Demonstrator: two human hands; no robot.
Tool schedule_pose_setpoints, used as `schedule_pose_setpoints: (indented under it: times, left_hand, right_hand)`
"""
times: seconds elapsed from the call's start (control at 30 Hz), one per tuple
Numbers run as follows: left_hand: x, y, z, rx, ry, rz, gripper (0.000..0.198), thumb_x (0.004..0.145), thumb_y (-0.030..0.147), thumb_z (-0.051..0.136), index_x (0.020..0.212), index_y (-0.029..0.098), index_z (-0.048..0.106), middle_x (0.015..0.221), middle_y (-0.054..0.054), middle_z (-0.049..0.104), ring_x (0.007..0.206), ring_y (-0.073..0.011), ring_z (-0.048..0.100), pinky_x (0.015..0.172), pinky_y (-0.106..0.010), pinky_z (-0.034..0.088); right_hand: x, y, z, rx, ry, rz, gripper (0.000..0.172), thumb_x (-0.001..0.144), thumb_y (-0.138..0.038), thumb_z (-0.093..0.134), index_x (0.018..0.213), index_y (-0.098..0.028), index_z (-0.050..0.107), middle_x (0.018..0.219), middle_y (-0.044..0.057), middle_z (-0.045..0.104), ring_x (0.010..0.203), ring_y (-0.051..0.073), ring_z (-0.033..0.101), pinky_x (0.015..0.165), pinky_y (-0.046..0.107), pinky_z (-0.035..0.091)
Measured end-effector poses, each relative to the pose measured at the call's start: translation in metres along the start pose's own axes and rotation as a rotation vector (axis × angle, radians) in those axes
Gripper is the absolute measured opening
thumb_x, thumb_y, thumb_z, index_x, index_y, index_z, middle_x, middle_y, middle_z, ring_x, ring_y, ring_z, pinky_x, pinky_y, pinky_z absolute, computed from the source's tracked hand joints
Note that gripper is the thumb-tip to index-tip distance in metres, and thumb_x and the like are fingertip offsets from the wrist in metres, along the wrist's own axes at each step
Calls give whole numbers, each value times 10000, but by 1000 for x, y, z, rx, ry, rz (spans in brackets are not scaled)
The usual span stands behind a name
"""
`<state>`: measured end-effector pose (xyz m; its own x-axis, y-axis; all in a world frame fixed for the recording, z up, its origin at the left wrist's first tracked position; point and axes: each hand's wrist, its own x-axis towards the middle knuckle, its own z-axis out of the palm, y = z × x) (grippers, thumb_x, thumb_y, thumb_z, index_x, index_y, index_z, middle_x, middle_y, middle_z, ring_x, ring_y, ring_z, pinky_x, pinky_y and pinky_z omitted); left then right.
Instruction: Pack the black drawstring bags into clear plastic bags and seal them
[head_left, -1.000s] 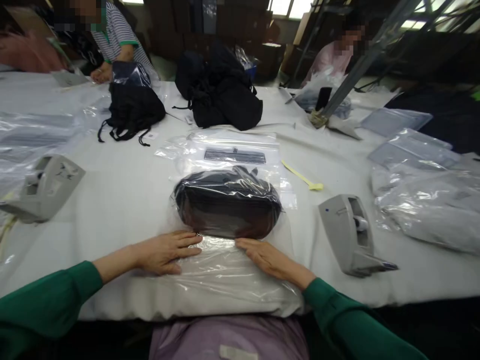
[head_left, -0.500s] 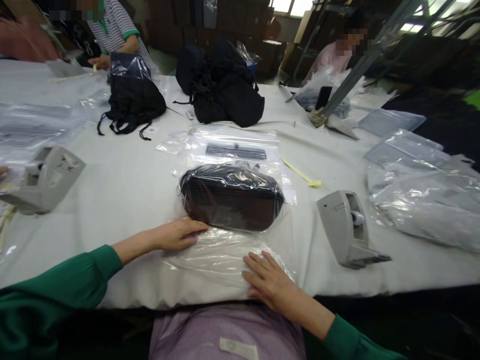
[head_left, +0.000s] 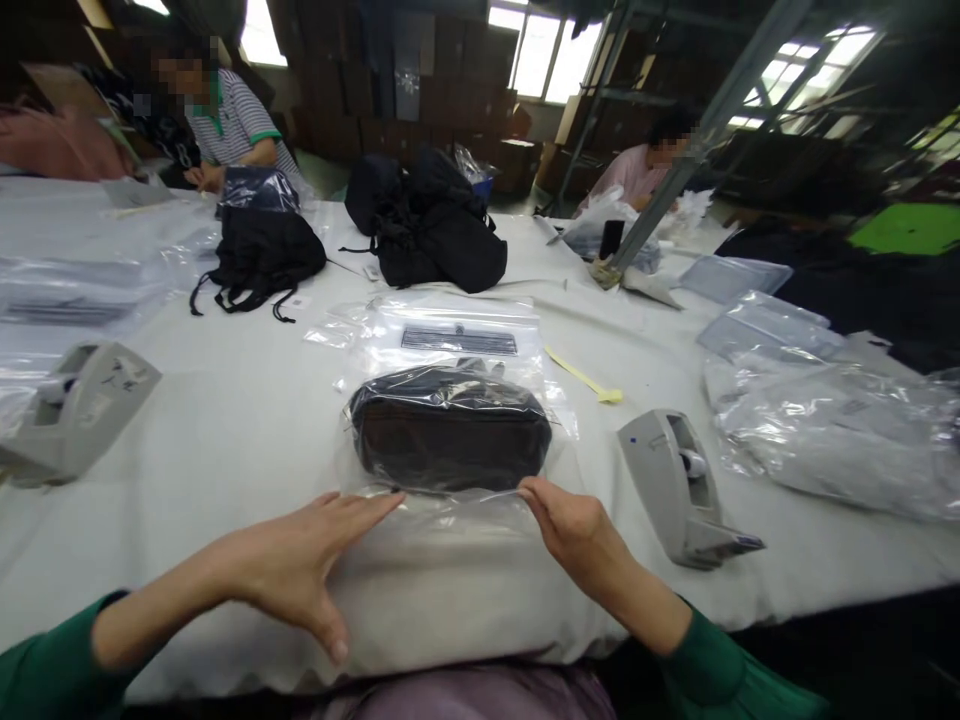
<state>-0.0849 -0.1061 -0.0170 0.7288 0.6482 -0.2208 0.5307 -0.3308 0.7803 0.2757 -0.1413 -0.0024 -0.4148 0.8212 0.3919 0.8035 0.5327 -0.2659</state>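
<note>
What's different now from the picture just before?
The right hand moved forward from lying on the clear plastic and now pinches it by the dark bundle's near edge. The plastic's loose end, earlier spread toward the person, is drawn up to the bundle. The left hand has spread its thumb wide. The yellow strip and the black drawstring bag stayed put.

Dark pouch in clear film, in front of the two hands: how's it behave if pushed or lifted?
The dark pouch probably slides when pushed; the clear film around it looks glossy. Its full, rounded shape suggests it holds form. Loose film by the right hand looks thin, so likely floppy to lift by.
</note>
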Motion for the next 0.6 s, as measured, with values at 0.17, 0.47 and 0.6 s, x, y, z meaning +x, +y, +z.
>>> schedule_pose_setpoints:
  times: [0.17,0.47,0.6]
  left_hand:
    - [-10,-20,2,25,314,-179,250,838,360,583,1019,295,743,958,-60,755,919,-311,680,937,-414,477]
    - [22,-12,-57,397,685,175,224,853,390,599,756,237,731,1500,-42,434,1393,-355,318,1159,-469,239]
    - [47,-32,-71,107,547,136,369,919,425,497,683,200,670,1350,-75,601,1175,-294,577,991,-353,460]
  right_hand:
    - [6,19,-20,75,-211,-40,295,949,-466,523,968,-189,623,739,29,675,590,159,631,572,249,469]
    - [1,63,-56,583,-126,536,270,862,-446,611,835,-185,673,667,3,631,572,148,584,570,271,480]
    - [10,84,-22,761,-1,710,381,773,-527,667,697,-154,652,505,-48,467,450,86,393,437,222,321]
